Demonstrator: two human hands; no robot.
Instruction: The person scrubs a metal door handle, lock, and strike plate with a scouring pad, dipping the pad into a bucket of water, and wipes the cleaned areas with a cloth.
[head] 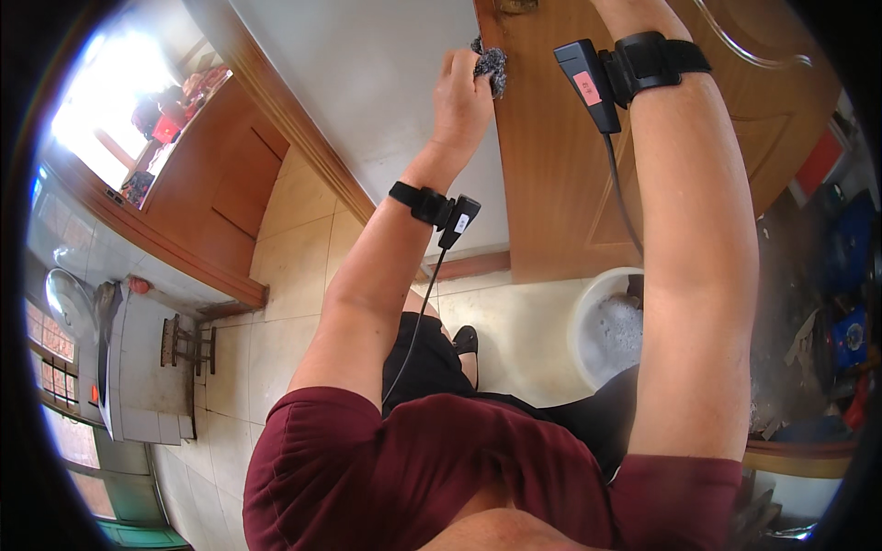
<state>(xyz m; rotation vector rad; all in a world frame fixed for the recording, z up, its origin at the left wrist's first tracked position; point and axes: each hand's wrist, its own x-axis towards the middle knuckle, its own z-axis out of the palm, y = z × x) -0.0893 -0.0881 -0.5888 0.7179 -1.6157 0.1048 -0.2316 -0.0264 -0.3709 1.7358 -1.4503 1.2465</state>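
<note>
My left hand (463,86) grips a grey steel wool scourer (492,67) at the edge of a brown wooden door (551,206). The scourer bulges out between thumb and fingers, against or very close to that edge. A small metal fitting (518,5) sits on the door at the top of the view. My right arm (689,227) reaches up in front of the door panel. Its hand lies beyond the top of the picture, so what it touches is hidden. Each forearm wears a black strap with a cabled device, the left device (459,222) and the right device (589,86).
A white bucket (582,330) of sudsy water stands on the floor below the door, partly behind my right arm. A white wall (344,82) adjoins the door. Dark clutter (820,330) fills the right side. A small wooden stool (189,344) stands left, by a tiled counter (148,372).
</note>
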